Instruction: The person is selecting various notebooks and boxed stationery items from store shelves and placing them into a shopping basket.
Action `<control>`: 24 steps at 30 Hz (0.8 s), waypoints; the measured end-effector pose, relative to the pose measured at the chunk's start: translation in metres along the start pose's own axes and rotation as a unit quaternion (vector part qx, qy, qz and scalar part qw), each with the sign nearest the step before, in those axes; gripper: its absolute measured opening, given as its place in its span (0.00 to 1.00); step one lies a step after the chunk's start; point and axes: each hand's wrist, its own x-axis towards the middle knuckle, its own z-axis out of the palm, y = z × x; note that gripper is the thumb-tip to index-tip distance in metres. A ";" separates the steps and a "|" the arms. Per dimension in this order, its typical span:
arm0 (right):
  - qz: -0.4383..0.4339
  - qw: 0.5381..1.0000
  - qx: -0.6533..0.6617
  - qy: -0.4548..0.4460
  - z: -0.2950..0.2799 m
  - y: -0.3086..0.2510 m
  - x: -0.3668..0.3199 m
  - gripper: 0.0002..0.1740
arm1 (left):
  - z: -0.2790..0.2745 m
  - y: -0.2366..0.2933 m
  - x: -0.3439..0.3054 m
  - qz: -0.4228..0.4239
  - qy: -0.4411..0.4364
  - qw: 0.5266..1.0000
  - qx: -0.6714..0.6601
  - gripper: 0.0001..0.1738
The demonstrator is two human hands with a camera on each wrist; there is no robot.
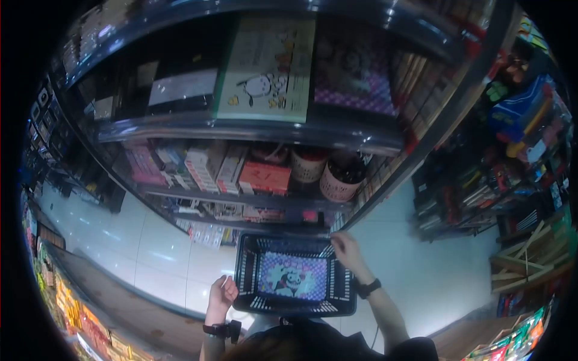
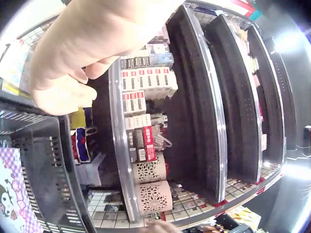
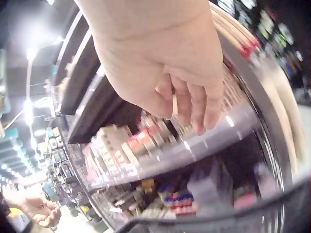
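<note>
A black plastic shopping basket point(image 1: 244, 304) stands in front of the person. Inside it lies a flat purple-checked item point(image 1: 293, 277) with a cartoon figure on its cover. Just off the basket's left side, my left hand point(image 1: 223, 293) is raised with loosely bent fingers; the left wrist view shows the hand point(image 2: 97, 43) with nothing in its grasp. My right hand point(image 1: 347, 249) is over the basket's far right corner. In the right wrist view, the fingers point(image 3: 198, 109) hang down loosely and hold nothing.
Ahead is a shelf rack with a cream Pochacco-style cover point(image 1: 265, 72), another purple-checked cover point(image 1: 352, 72), a red box point(image 1: 265, 177) and pink cut-out pots point(image 1: 342, 178). White floor tiles point(image 1: 156, 246) run along both sides; a stocked rack point(image 1: 469, 186) stands right.
</note>
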 end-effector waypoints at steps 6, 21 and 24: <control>-0.298 0.934 -0.072 0.184 -0.088 -0.170 0.106 0.05 | 0.007 0.022 -0.005 0.061 0.057 0.996 0.006 0.09; -0.071 0.902 -0.426 -0.030 -0.101 -0.197 0.296 0.44 | -0.072 0.037 0.001 0.063 0.022 0.995 -0.074 0.10; -0.089 0.879 -0.469 -0.004 -0.096 -0.200 0.283 0.35 | -0.063 0.042 0.005 0.042 0.024 0.995 -0.086 0.09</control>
